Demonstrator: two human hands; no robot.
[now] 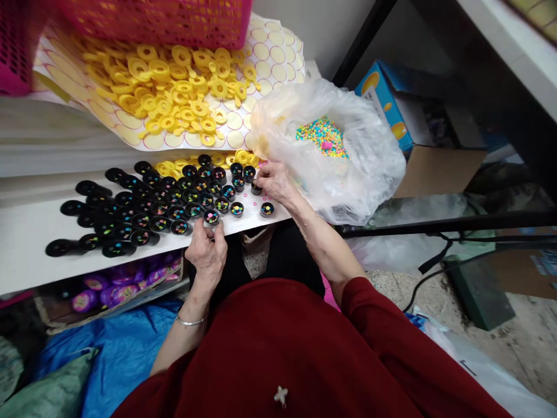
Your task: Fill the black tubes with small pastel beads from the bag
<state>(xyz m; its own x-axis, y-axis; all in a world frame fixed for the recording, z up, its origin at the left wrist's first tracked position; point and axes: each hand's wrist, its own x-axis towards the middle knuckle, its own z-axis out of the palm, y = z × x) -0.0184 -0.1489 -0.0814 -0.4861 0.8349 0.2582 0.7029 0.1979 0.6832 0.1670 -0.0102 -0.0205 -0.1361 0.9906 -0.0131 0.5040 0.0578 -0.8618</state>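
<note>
White shelf (26, 244), hands (208, 247) over cups (211, 216)

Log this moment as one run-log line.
left hand: at filled black cup | right hand: on black cup | bead bag: open

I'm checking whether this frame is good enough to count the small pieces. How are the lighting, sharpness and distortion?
Head view: even, soft light with only faint shadows; the black cups by the left hand are fairly sharp; the plastic bag beside the right hand glares white in places; the white board's straight edges bow, a wide-lens distortion; the beads in the bag blur together.
</note>
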